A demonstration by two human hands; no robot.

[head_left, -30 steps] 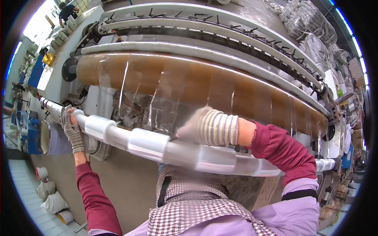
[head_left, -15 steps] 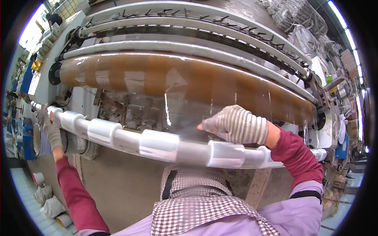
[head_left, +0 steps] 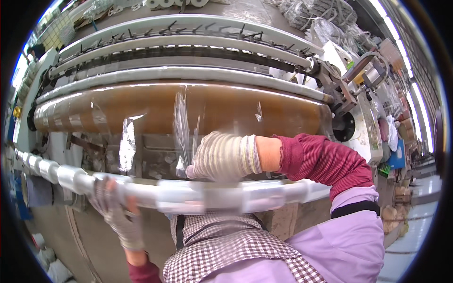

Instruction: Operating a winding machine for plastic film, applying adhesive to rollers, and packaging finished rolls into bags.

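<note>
My right hand (head_left: 225, 158), in a striped knit glove, is closed above the shaft with its fingertips at the lower end of a gathered strip of clear plastic film (head_left: 181, 125). The film hangs from a wide brown roller (head_left: 226, 106). My left hand (head_left: 115, 212), also gloved, is against a long shaft carrying several small rolls of clear film (head_left: 179, 197). Its fingers reach over the shaft and the thumb lies apart, but motion smears them, so its grip is unclear. The shaft spans the view in front of my checked apron.
Behind the brown roller run a white roller (head_left: 188, 75) and a bar with several black levers (head_left: 165, 30). A machine end frame (head_left: 365, 127) stands at the right, with a blue box (head_left: 395, 154) beyond it. Bundled plastic (head_left: 321, 19) lies at the far right.
The view has swung rightward. My left hand has left the shaft's left end and is nearer the middle. My right hand has moved left along the shaft to the gathered film strip.
</note>
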